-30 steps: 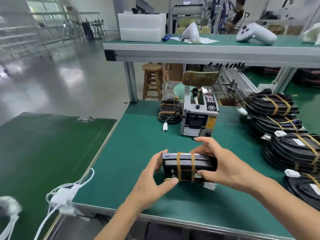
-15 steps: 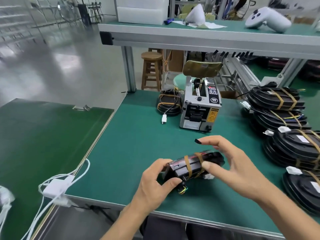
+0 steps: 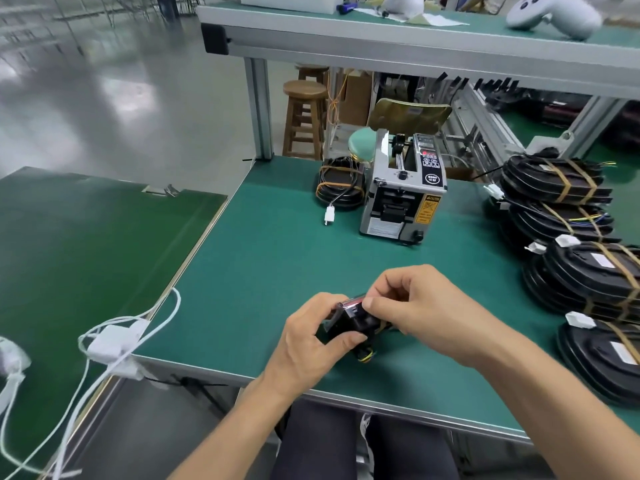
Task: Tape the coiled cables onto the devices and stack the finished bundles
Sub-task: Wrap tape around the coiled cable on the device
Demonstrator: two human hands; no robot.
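Near the front edge of the green bench (image 3: 263, 258), both hands gripped the small black taped device (image 3: 353, 318), left fingers (image 3: 349, 338) clamped beneath, right fingers (image 3: 375, 301) probably best rubbing the tape flat before stacking.

Bare forearms, sleeveless to view; dark trousers (image 3: 363, 448).

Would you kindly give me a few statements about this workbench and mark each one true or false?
1. Both hands hold the black device. True.
2. The tape dispenser stands on the upper shelf. False: it stands on the green table.
3. The finished bundles are stacked to the right. True.
4. The left hand rests flat on the table. False: its fingers grip the device.
5. The right hand reaches for the wooden stool. False: it holds the device.
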